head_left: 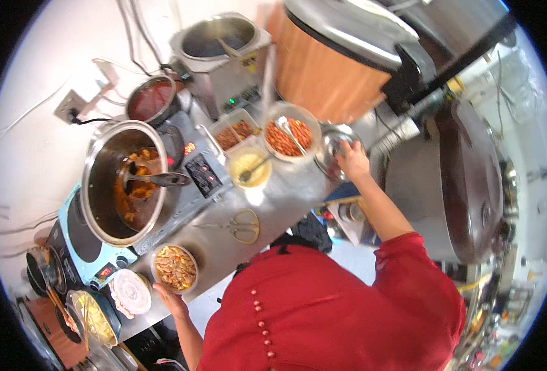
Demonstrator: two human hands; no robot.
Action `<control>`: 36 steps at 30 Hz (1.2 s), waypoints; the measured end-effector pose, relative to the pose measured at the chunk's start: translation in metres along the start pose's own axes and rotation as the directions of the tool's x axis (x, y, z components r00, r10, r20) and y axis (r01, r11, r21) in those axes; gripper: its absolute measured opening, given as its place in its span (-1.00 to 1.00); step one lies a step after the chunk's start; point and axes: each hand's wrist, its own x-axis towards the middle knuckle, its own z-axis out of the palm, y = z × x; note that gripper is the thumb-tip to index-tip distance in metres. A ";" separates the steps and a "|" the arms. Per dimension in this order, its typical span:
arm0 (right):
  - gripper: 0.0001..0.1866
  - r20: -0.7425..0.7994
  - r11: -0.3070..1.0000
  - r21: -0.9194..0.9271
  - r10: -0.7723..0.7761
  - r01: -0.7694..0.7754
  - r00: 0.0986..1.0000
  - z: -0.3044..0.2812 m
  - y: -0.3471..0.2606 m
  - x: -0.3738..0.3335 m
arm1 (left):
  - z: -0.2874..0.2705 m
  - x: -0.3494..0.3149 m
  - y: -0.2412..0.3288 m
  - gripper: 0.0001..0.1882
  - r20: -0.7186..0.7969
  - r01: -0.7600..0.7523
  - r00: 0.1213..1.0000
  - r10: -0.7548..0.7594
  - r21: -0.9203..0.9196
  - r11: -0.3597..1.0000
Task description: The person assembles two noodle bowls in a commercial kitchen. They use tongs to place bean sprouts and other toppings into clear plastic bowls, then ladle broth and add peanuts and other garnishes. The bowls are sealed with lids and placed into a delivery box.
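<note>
At the counter's front edge, my left hand (172, 302) is closed around the near side of a round tub of chopped, mixed food (174, 268); some of its fingers are hidden. My right hand (354, 161) reaches over a shiny round metal dish (330, 147), with bent fingers coming down onto or into it; what they pinch, if anything, is too small to tell. Beside the dish stands a tub of peanuts (279, 139) with a metal spoon (290, 135) in it. Nearer is a tub of pale yellow paste (256, 169) with a dark spoon.
Scissors (241, 227) lie on the steel counter. A large pot of reddish stew (91, 191) holds a ladle, beside a blue cooker (78, 247). A lidded white tub (130, 292) sits left of my left hand. A wood-patterned cooker (323, 68) stands behind, a big grey vessel (415, 185) right.
</note>
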 end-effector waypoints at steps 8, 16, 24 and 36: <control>-0.63 0.242 0.982 -0.056 -0.161 0.180 0.957 -0.023 0.003 0.025 | 0.008 0.000 -0.004 -0.17 -0.047 0.015 0.999 -0.024 -0.179 0.984; -0.59 0.642 0.761 0.623 -0.362 -0.183 0.676 -0.211 -0.096 0.003 | 0.016 -0.016 -0.007 -0.21 -0.422 0.001 0.904 -0.067 -0.156 0.988; -0.64 -0.234 0.621 0.285 -0.694 0.730 0.681 -0.235 -0.297 0.217 | 0.023 -0.049 -0.023 -0.44 -0.651 -0.102 0.758 0.039 -0.060 0.993; -0.62 0.116 0.695 0.026 -0.716 0.719 0.688 -0.139 -0.351 0.327 | 0.029 -0.095 -0.043 -0.72 -0.750 -0.044 0.662 0.001 -0.038 0.998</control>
